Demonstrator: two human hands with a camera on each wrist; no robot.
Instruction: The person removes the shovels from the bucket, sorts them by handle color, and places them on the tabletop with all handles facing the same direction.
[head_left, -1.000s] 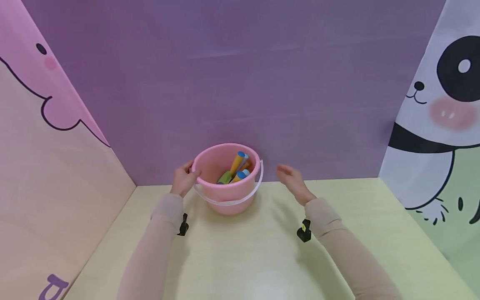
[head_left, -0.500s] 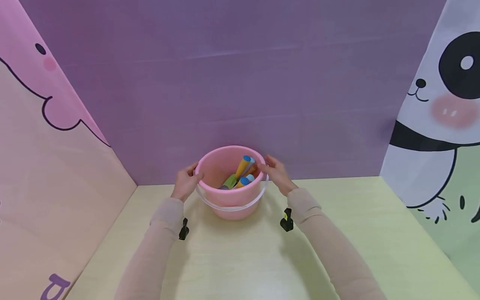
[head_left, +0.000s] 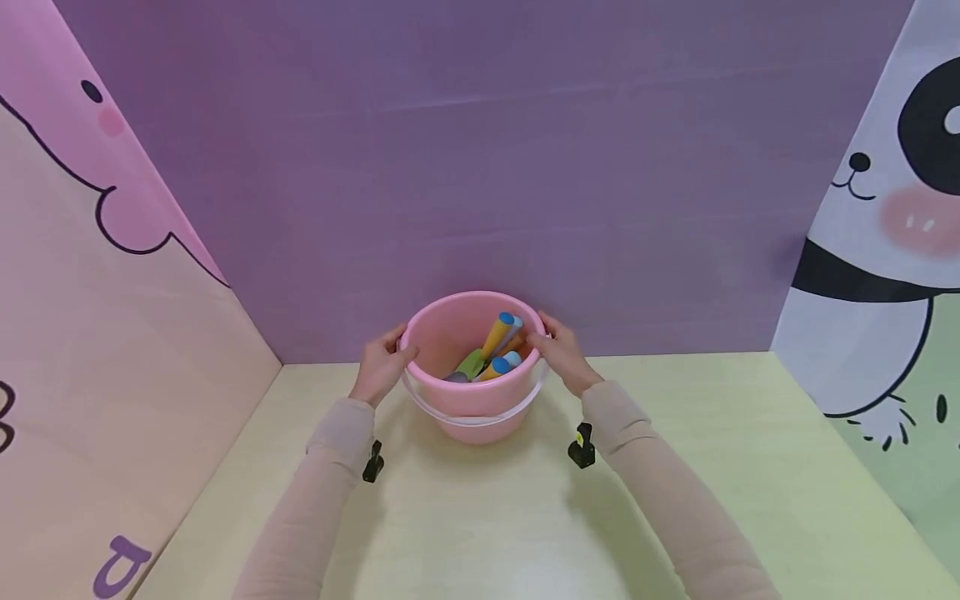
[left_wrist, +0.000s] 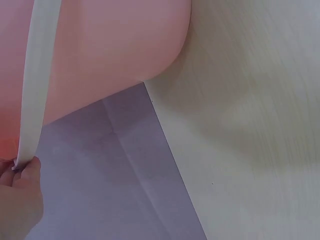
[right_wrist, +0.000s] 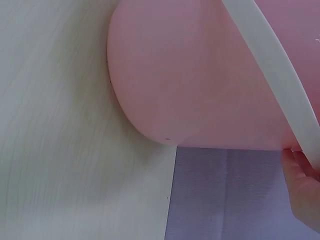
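Note:
A pink bucket [head_left: 472, 408] stands upright at the back of the table, its white handle [head_left: 480, 423] hanging down across the front. Inside lie several toy tools: a yellow grip with a blue end [head_left: 498, 335], a green piece [head_left: 471, 365] and a shorter yellow grip [head_left: 492, 369]. My left hand [head_left: 381, 365] grips the rim on the left, thumb over the edge. On the opposite side my right hand [head_left: 564, 354] holds the rim the same way. Both wrist views show fingers at the handle's ends, with the bucket wall [left_wrist: 115, 40] filling much of the picture.
The pale wooden table [head_left: 480, 517] meets a purple back wall [head_left: 480, 167] right behind the bucket. A pink printed panel [head_left: 112, 333] borders the left side, and a panda-printed panel [head_left: 877, 350] the right.
My right hand has come in from the right and taken hold of the rim. The bucket appears slightly further right in the head view, while my left hand keeps its grip.

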